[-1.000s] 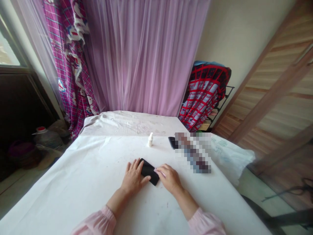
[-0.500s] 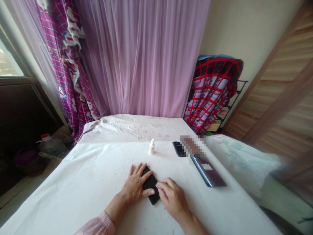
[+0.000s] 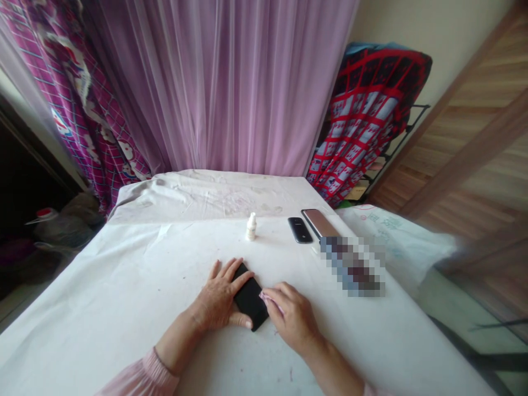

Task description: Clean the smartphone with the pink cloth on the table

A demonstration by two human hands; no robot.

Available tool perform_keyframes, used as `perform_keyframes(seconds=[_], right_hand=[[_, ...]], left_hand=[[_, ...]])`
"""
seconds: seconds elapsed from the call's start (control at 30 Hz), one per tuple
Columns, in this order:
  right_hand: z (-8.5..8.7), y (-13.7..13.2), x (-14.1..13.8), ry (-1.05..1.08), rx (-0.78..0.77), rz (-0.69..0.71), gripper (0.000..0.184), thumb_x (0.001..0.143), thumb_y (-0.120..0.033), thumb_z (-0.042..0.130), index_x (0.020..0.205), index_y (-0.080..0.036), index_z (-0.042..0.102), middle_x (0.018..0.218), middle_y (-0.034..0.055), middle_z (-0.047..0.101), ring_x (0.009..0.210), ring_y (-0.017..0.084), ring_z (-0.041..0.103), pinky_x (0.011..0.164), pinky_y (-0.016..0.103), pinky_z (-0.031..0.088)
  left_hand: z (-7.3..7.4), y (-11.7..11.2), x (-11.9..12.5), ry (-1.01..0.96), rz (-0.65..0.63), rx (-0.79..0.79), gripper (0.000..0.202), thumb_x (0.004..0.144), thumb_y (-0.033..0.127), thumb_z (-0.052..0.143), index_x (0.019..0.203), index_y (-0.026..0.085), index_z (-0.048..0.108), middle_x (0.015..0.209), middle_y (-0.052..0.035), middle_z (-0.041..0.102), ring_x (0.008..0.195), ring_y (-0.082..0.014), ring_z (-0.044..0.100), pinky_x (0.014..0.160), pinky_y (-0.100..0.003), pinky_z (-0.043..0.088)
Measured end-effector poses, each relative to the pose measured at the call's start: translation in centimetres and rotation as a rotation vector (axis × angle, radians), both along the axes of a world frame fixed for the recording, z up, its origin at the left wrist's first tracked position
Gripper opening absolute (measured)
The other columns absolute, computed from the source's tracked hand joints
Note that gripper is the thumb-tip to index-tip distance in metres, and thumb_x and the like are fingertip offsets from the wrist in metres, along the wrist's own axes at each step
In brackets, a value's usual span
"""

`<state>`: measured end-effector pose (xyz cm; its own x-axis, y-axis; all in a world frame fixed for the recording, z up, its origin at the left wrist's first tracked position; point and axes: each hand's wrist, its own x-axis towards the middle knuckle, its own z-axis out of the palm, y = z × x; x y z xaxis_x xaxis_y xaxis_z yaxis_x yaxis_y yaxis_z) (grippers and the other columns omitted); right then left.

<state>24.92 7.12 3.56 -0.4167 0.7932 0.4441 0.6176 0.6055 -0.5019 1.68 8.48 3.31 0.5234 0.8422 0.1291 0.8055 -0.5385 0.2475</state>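
Observation:
A black smartphone [image 3: 249,300] lies dark side up on the white-covered table, set at a slant. My left hand [image 3: 218,300] rests spread over its left side, the index finger and thumb reaching across the phone and the other fingers stretched onto the table. Pinched in my right hand [image 3: 293,316] is a small pink cloth [image 3: 264,297], touching the phone's right edge. Most of the cloth is hidden by the fingers. Beyond the phone a small white bottle [image 3: 251,227] stands upright.
On the right of the table [image 3: 185,352] lie a small black phone [image 3: 300,230] and a larger copper-toned phone [image 3: 320,223]; a pixelated patch covers another item near them. A plastic bag [image 3: 396,236] hangs off the right edge. Purple curtains [image 3: 231,88] hang behind.
The view has tilted down slightly, so the table items sit higher or shifted. My right hand stays at the phone's right edge with the cloth; my left hand holds its place.

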Motion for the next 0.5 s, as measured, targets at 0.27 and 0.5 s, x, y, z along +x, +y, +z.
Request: perform_keyframes(seconds=[0.27,0.5], right_hand=[[0.2,-0.5,-0.4,-0.019,0.036,-0.044,0.02,0.089,-0.018,0.052,0.093,-0.024,0.071,0.083,0.0037,0.066,0.077,0.015,0.063,0.073,0.022,0.046],[-0.4,-0.1,-0.1,0.0,0.02,-0.048,0.021,0.091,-0.022,0.051,0.097,-0.023,0.071,0.089,0.0049,0.069,0.081,0.016,0.065,0.076,0.023,0.047]], left_hand=[[0.6,-1.4,0.7,0.019,0.052,-0.015,0.111,0.059,0.092,0.05,0.144,0.022,0.044,0.152,-0.0237,0.033,0.139,-0.045,0.031,0.11,-0.069,0.017],[-0.2,-2.4,0.8,-0.019,0.094,0.075,0.092,0.072,0.084,0.047,0.144,0.027,0.045,0.152,-0.0191,0.037,0.137,-0.0404,0.034,0.111,-0.065,0.019]])
